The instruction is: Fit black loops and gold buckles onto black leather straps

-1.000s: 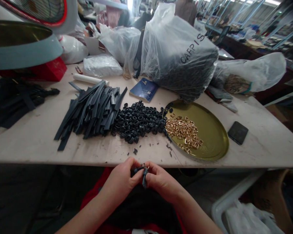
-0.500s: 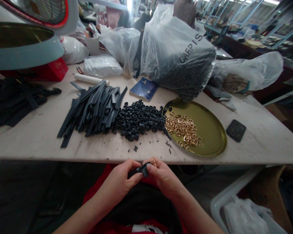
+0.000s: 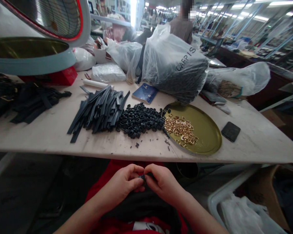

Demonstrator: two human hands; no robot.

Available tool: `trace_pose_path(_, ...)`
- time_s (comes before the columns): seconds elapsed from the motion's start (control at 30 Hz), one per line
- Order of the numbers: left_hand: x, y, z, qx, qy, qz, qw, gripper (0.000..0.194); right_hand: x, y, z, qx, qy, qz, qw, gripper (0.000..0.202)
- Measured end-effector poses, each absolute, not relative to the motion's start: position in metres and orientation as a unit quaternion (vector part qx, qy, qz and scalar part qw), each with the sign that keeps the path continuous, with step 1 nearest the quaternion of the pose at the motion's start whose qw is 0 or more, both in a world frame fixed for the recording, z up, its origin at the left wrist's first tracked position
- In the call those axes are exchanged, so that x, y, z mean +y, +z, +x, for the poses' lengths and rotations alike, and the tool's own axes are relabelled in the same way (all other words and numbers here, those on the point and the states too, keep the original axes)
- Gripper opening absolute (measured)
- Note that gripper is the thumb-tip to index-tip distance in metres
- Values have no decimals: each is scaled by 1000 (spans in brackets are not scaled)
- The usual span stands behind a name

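In front of the table edge, my left hand (image 3: 127,179) and my right hand (image 3: 162,182) meet fingertip to fingertip. Both are closed in a pinch on a dark strap (image 3: 142,177), of which only a small bit shows; the fingers hide the rest. No gold buckle is visible between them now. Beyond the hands lies a heap of small black loops (image 3: 139,120). Left of it is a pile of dark flat straps (image 3: 100,109). Gold buckles (image 3: 182,130) are heaped on the left part of a round gold-coloured tray (image 3: 208,139).
A dark flat rectangular object (image 3: 230,131) lies right of the tray. Behind stand a blue booklet (image 3: 145,93) and a big plastic bag (image 3: 175,65) with dark contents. A heater-like appliance (image 3: 56,19) and a round tin (image 3: 31,63) occupy the left back. Tiny black scraps dot the table.
The hands have drawn closer together, and the strap is now mostly covered by the fingers. The gold buckle seen at my right fingertips is hidden. The camera view has tilted up and shifted.
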State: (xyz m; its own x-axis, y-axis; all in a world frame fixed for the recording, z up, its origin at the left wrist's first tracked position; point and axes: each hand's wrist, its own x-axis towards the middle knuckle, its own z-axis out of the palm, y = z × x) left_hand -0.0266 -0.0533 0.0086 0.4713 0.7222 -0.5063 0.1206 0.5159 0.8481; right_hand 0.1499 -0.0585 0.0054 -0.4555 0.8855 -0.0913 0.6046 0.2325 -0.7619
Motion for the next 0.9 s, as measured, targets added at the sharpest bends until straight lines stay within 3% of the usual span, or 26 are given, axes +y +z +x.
trace_pose_path(0.47,-64,16,-32,458,171,492,720,35,-60,21,148,-834,360,-411,78,13)
trace_pose_path(0.67,-57,12,-36,479,154,527,685,22,-63,0,144,-720,460,-470,221,17)
trace_pose_path(0.9,-46,17,-39,492,75,618,609,33,-56,-11,133,-715,477,-450,243,19)
